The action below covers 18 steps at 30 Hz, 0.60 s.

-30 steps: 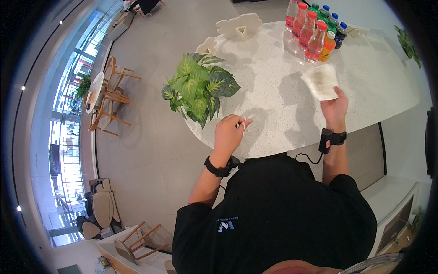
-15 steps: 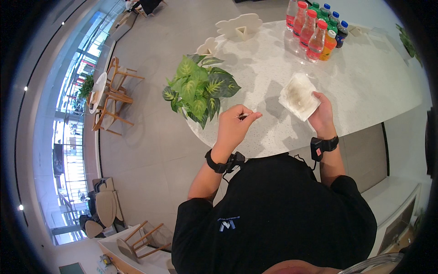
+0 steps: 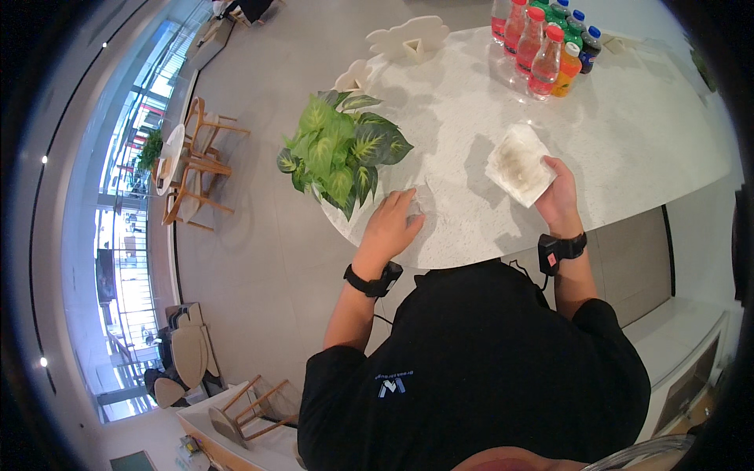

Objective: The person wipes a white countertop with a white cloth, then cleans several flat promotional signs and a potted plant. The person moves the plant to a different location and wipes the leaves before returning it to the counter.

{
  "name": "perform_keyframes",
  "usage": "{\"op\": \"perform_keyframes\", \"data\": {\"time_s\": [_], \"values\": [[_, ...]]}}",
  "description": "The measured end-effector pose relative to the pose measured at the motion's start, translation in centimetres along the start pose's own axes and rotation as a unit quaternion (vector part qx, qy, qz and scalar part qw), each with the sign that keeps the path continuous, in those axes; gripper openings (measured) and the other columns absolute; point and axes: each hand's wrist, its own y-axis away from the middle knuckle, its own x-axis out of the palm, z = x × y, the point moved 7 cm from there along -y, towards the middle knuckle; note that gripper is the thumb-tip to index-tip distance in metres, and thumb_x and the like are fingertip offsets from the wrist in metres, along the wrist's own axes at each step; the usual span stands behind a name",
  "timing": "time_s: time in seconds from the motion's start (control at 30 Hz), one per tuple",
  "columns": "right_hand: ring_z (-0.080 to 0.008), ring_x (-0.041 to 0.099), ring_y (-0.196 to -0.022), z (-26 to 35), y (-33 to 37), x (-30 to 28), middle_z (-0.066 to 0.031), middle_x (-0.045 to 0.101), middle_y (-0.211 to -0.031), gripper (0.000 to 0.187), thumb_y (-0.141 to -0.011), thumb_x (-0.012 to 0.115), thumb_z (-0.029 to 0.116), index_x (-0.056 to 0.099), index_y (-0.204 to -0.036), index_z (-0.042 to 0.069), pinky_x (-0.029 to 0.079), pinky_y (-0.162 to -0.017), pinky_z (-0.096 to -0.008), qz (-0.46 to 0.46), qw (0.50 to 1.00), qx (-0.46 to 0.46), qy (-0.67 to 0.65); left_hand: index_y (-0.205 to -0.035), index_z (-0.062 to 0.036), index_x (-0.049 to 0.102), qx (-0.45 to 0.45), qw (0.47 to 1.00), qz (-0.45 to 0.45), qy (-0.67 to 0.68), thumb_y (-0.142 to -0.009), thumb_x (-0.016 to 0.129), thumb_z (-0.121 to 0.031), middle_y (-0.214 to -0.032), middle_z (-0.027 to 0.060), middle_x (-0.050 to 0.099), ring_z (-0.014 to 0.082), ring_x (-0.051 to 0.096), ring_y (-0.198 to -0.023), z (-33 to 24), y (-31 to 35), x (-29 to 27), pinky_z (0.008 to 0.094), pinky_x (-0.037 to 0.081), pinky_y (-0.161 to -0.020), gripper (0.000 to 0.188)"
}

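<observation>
My left hand [image 3: 389,228] is low over the white speckled table [image 3: 459,228] near its front edge, thumb apart from the fingers. Just beyond its fingertips lies a faint, see-through scrap, perhaps clear film; its shape is hard to make out. Above the table, my right hand [image 3: 558,196] grips a white square pad [image 3: 520,165] by its right edge, thumb on top. The pad looks like folded paper or cloth and has a brownish-grey smudge across its middle. The fingers beneath it are hidden.
A leafy green potted plant [image 3: 334,153] stands at the table's left edge. Red-capped bottles [image 3: 543,67] crowd the far side beside an orange bottle [image 3: 567,71] and several dark and green ones. A cream cloud-shaped piece [image 3: 408,38] stands at the far left edge.
My left hand has moved slightly left and its pinch has opened; a small thing between its fingertips is no longer there. The right hand still holds the pad in nearly the same place.
</observation>
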Motion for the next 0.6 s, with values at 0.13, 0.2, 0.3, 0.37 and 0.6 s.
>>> {"op": "perform_keyframes", "data": {"time_s": [0.13, 0.2, 0.3, 0.37, 0.6], "values": [[-0.0314, 0.052, -0.119, -0.5, -0.3, 0.6, -0.0204, 0.049, -0.131, 0.050, -0.092, 0.039, 0.020, 0.036, -0.133, -0.009, 0.041, -0.103, -0.0434, 0.005, 1.000, 0.019, -0.005, -0.113, -0.0010, 0.055, -0.036, 0.999, -0.009, 0.024, -0.081, 0.066, -0.020, -0.105, 0.0182, 0.058, 0.0375, 0.055, -0.100, -1.0, -0.7, 0.4, 0.0429, 0.046, -0.086, 0.039], [-0.0321, 0.052, -0.119, -0.9, -0.2, 1.1, -0.0209, 0.049, -0.131, 0.050, -0.092, 0.039, 0.020, 0.036, -0.133, -0.009, 0.041, -0.103, -0.0438, 0.005, 1.000, 0.022, 0.000, -0.103, -0.0007, 0.057, -0.048, 0.998, 0.008, 0.035, -0.082, 0.065, -0.019, -0.098, 0.0177, 0.060, 0.0366, 0.057, -0.095, -0.4, -1.3, 1.2, 0.0430, 0.046, -0.082, 0.029], [-0.0330, 0.053, -0.119, -1.4, -0.2, 1.3, -0.0210, 0.050, -0.132, 0.050, -0.092, 0.039, 0.020, 0.037, -0.133, -0.008, 0.041, -0.103, -0.0445, 0.003, 1.000, 0.029, 0.001, -0.089, -0.0003, 0.058, -0.054, 0.997, 0.037, 0.031, -0.083, 0.063, -0.016, -0.086, 0.0164, 0.062, 0.0354, 0.059, -0.085, 0.4, -1.6, 2.2, 0.0430, 0.047, -0.075, 0.018], [-0.0328, 0.052, -0.119, -1.5, -0.2, 1.1, -0.0217, 0.048, -0.132, 0.050, -0.092, 0.039, 0.020, 0.036, -0.133, -0.009, 0.042, -0.102, -0.0447, -0.004, 1.000, 0.028, 0.014, -0.083, 0.0003, 0.059, -0.035, 0.999, 0.000, 0.018, -0.084, 0.062, -0.015, -0.078, 0.0156, 0.063, 0.0348, 0.060, -0.078, 0.8, -1.3, 2.3, 0.0424, 0.047, -0.070, 0.015], [-0.0329, 0.052, -0.118, -1.8, -0.3, 0.9, -0.0216, 0.049, -0.131, 0.050, -0.092, 0.038, 0.020, 0.035, -0.133, -0.009, 0.043, -0.101, -0.0449, -0.015, 0.999, 0.039, 0.030, -0.088, 0.0003, 0.058, -0.083, 0.995, -0.022, 0.047, -0.086, 0.060, -0.014, -0.083, 0.0186, 0.062, 0.0364, 0.060, -0.079, 2.9, 2.6, 0.6, 0.0422, 0.047, -0.069, 0.015]]}}
